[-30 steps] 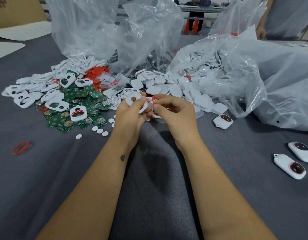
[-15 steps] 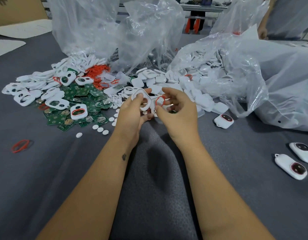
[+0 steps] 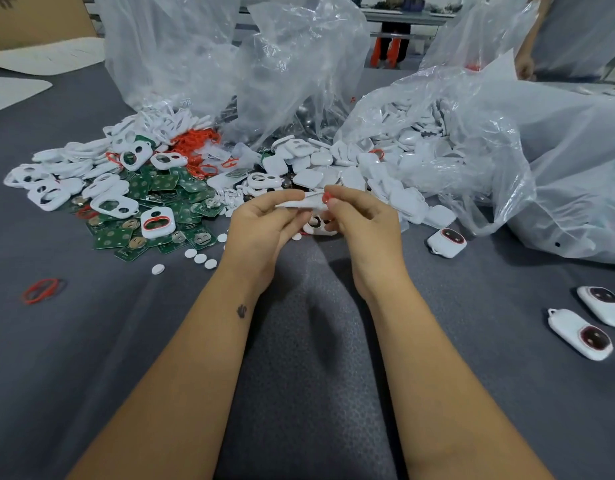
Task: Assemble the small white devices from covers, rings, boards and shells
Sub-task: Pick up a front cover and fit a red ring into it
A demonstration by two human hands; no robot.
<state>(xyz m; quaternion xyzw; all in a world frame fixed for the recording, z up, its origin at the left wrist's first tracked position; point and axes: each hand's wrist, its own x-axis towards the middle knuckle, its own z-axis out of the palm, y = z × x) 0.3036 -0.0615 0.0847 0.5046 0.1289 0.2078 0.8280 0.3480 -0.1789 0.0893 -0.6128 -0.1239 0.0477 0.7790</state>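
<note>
1. Pinching a white cover edge-on between thumb and curled fingers, the left hand holds it above the grey table.
2. The right hand nips a red ring at its fingertips, touching the cover's right end.
3. Just beyond the fingers lie white shells; left of them, green boards.
4. Finished devices sit right of the right hand's fingers.

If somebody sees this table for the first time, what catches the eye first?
In the middle, the left hand holds a white cover while the right hand pinches a red ring at it. Behind lie green boards and clear bags of white shells.
</note>
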